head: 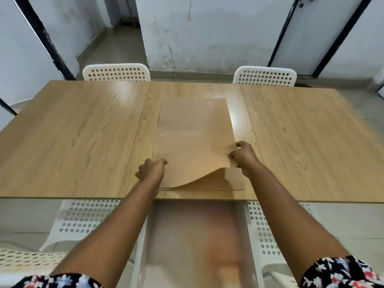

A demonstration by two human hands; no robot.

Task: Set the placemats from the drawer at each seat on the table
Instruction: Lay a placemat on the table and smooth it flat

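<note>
**Peeling the top placemat off the stack**

Lying at the near middle of the worktop [83,132], just above the open drawer [193,235] at 6 o'clock: the stack of placemats [230,182]. Left hand [151,170] pinching the top placemat [193,142] at its 7 o'clock edge, right hand [244,157] pinching its 4 o'clock corner, both grips pressed together. Best lifting slowly, checking only one sheet is rising, then carrying it flat toward a chair [116,72] at 11 o'clock.

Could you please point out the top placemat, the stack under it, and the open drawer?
Top placemat [193,129], head view, dotted middle.
Stack [230,182], head view, exposed near right corner.
Drawer [187,235], head view, bare bottom.
</note>
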